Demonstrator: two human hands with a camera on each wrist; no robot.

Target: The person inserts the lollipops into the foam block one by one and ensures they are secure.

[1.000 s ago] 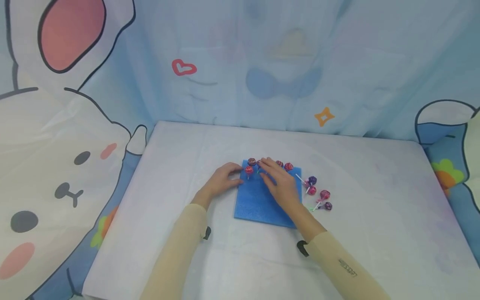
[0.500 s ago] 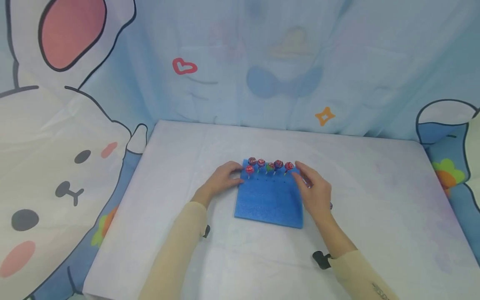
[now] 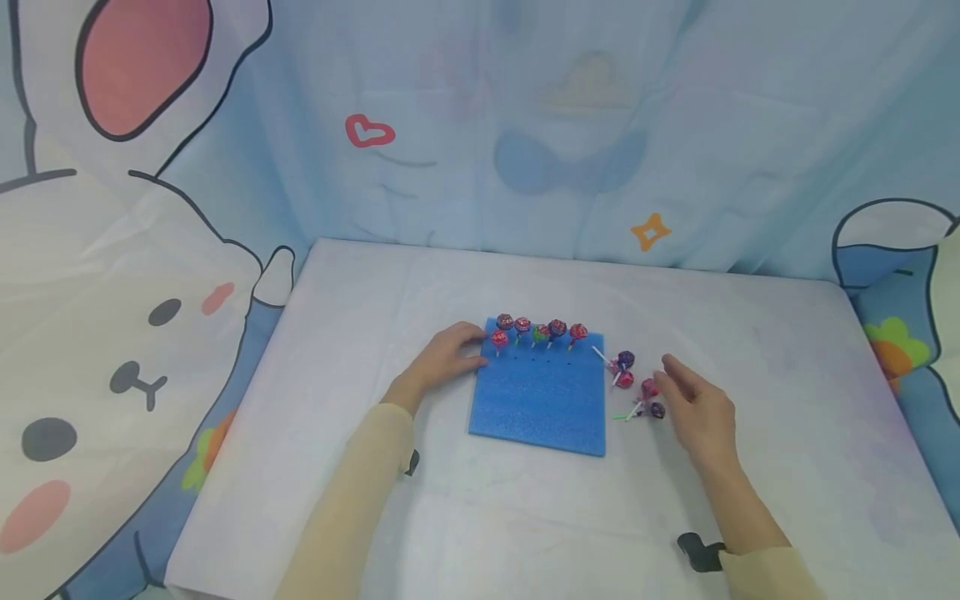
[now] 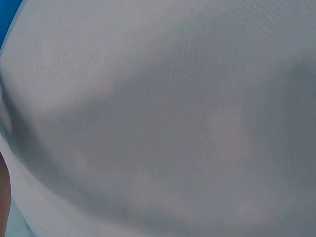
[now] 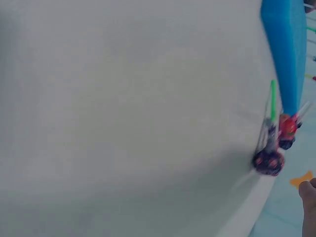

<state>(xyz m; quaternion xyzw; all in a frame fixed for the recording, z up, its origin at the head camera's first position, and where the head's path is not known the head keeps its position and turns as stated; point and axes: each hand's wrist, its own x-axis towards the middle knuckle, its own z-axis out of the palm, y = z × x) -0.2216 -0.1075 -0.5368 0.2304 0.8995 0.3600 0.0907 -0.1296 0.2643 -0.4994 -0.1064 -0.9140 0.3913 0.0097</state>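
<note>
A blue foam board [image 3: 536,408] lies mid-table with a row of small holes. Several wrapped lollipops stand upright along its far edge, among them a red lollipop [image 3: 577,332] at the right end; another red lollipop [image 3: 499,339] stands in front at the left. My left hand [image 3: 444,360] touches the board's left edge with thumb and fingers apart. To the right of the board, my right hand [image 3: 699,412] hovers with relaxed fingers beside several loose lollipops, nearest a pink lollipop [image 3: 649,388]. In the right wrist view a dark purple lollipop [image 5: 268,162] with a green stick shows.
The white-covered table [image 3: 390,292] surrounds the board. Behind it hangs a light blue printed curtain [image 3: 420,200]. Two more loose lollipops, a purple lollipop [image 3: 626,359] and a pink-red lollipop [image 3: 624,379], lie close to the board's right edge.
My right hand has moved off the standing lollipops, rightward past the board's edge to the far side of the loose ones. My left hand stays at the board's left edge.
</note>
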